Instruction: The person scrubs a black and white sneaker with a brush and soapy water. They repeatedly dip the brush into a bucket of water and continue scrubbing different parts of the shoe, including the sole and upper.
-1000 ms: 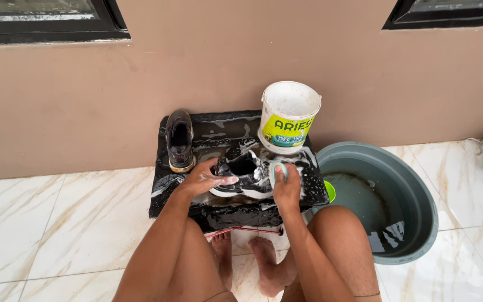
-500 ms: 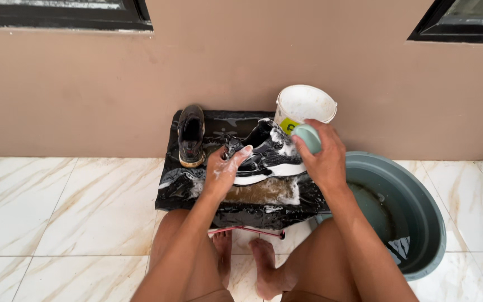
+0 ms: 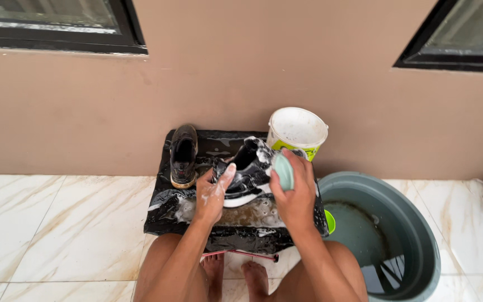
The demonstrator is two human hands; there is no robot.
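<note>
A soapy black shoe with a white sole (image 3: 245, 174) is tilted up on a wet black plastic sheet (image 3: 166, 210). My left hand (image 3: 212, 196) grips the shoe's near side, its fingers covered in foam. My right hand (image 3: 293, 193) is shut on a pale green brush (image 3: 282, 170) pressed against the shoe's right side. A second dark shoe (image 3: 184, 155) stands on the sheet to the left, untouched.
A white plastic bucket (image 3: 297, 131) stands behind the shoes against the tan wall. A grey-green basin (image 3: 415, 235) holding dirty water sits on the right. My bare feet (image 3: 236, 277) rest on white marble tiles below the sheet.
My right hand has brought the brush from above the bucket down onto the shoe's side. The left hand has shifted its grip along the shoe, which now tilts more upright.
</note>
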